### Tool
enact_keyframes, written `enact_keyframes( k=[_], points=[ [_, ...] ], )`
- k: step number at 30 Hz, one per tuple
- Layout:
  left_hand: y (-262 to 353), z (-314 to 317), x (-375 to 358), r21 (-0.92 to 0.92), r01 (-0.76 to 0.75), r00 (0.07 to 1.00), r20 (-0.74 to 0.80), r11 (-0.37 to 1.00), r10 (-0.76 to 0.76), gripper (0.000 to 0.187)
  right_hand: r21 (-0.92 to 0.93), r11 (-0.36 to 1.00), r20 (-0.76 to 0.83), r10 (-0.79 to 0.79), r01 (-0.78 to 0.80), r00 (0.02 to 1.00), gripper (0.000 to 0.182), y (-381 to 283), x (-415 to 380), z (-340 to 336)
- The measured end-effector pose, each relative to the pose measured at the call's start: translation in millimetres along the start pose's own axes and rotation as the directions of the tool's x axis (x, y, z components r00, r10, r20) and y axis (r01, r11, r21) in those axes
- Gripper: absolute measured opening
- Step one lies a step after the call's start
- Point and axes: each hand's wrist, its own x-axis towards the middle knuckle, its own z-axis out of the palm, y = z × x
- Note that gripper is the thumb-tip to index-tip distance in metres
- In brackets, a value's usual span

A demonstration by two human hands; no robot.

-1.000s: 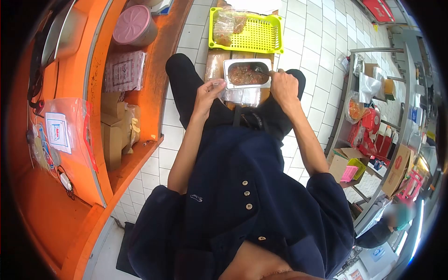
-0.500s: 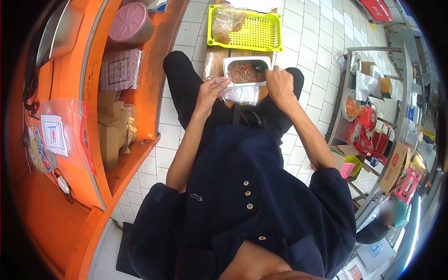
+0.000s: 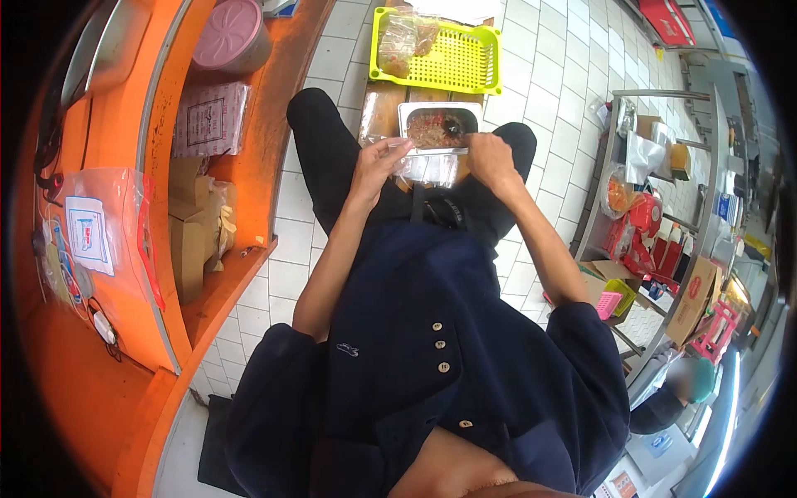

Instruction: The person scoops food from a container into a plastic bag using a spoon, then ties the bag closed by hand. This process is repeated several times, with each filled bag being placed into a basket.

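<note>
A rectangular metal pan (image 3: 438, 106) of reddish-brown chopped food (image 3: 425, 133) sits on a wooden bench between my knees. In the food rests the dark, rounded head of a spoon (image 3: 452, 128). My right hand (image 3: 491, 158) is closed in a fist at the pan's right side, around what appears to be the spoon's handle, mostly hidden by my fingers. At the pan's near left corner, my left hand (image 3: 375, 173) pinches the edge of a clear plastic bag (image 3: 402, 147). More clear plastic (image 3: 433, 170) lies on the bench just below the pan.
Beyond the pan stands a yellow-green basket (image 3: 457, 60) with filled clear bags (image 3: 398, 46) in its left part. An orange shelf unit (image 3: 257, 216) with boxes and a pink-lidded tub (image 3: 232, 37) is at left. Metal shelving (image 3: 664, 94) and another person (image 3: 672, 398) are at right.
My right hand has shifted slightly left and down, and the spoon's dark head has moved a little lower in the pan. My left hand still pinches the bag.
</note>
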Motion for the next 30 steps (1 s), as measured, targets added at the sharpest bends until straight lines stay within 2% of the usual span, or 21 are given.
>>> enact_keyframes(
  k=[1,2,4,6,8,9,11,12,13,15,16,17,19,23,26,30],
  points=[
    [0.5,0.0,-0.1,0.012,-0.007,1.0,0.004,1.0,0.007,0.035,0.106,0.994,0.023,-0.02,0.018,1.0,0.016,-0.8,1.9,4.2],
    [1.1,-0.6,0.2,0.009,-0.011,1.0,-0.001,1.0,0.011,0.035,0.185,0.982,0.018,0.025,-0.028,1.0,0.018,-1.6,1.7,8.9],
    [3.5,-2.5,0.3,0.097,0.064,0.998,0.018,0.993,-0.066,0.039,0.223,0.975,0.014,-0.012,0.008,1.0,0.016,-10.4,0.0,1.8],
    [0.5,-5.5,2.4,0.087,0.052,0.998,0.028,0.995,-0.055,0.038,0.267,0.963,0.003,-0.035,0.033,0.999,0.016,-18.1,-4.5,-14.5],
    [-0.2,-4.4,2.6,0.072,0.044,0.998,0.037,0.996,-0.047,0.038,0.116,0.993,-0.086,-0.017,0.027,0.996,0.015,-24.2,-10.3,-38.4],
    [1.5,-2.4,1.1,0.06,0.03,0.999,0.013,0.998,-0.031,0.038,0.118,0.993,-0.084,-0.017,0.027,0.996,0.015,-22.0,-9.8,-39.2],
    [0.7,-2.9,-0.1,0.05,0.018,1.0,-0.01,0.999,-0.018,0.037,-0.052,0.999,-0.119,0.006,-0.012,0.993,0.015,-14.2,-5.1,-39.2],
    [-3.2,-4.4,1.5,0.041,0.021,1.0,-0.012,0.999,-0.02,0.037,-0.128,0.991,-0.073,0.016,-0.026,0.997,0.015,-13.4,-3.2,-36.1],
    [-3.7,-3.2,3.1,0.03,0.022,1.0,-0.012,0.999,-0.021,0.038,-0.129,0.991,-0.075,0.022,-0.032,0.997,0.015,-11.3,-1.5,-28.2],
    [-3.6,-0.1,2.1,0.018,0.016,1.0,-0.007,1.0,-0.016,0.038,-0.068,0.998,0.011,-0.007,0.008,1.0,0.015,-8.4,1.0,-9.1],
    [-2.5,1.7,1.7,0.005,0.009,1.0,-0.012,1.0,-0.009,0.038,0.038,0.999,0.066,0.024,-0.027,0.998,0.02,-6.9,3.0,-3.6],
    [-1.1,3.9,3.1,-0.001,0.004,1.0,-0.016,1.0,-0.004,0.038,0.032,0.999,0.065,0.017,-0.019,0.998,0.02,-2.3,6.3,-0.3],
    [-1.2,7.4,2.6,0.072,0.008,1.0,-0.009,0.997,-0.007,0.038,0.344,0.932,0.112,0.082,-0.116,0.99,0.026,0.7,6.6,-1.3],
    [1.6,11.3,4.1,0.084,0.007,1.0,-0.007,0.996,-0.006,0.036,0.542,0.831,0.122,0.071,-0.126,0.99,0.027,16.5,10.0,6.5],
    [3.5,6.6,4.3,0.081,-0.006,1.0,-0.01,0.997,0.007,0.034,0.471,0.876,0.102,0.063,-0.103,0.993,0.027,8.6,4.3,-7.8],
    [4.5,5.4,4.2,0.054,0.004,1.0,-0.018,0.999,-0.003,0.033,0.464,0.883,0.079,0.038,-0.071,0.996,0.025,-9.7,-5.4,-28.1]
  ],
)
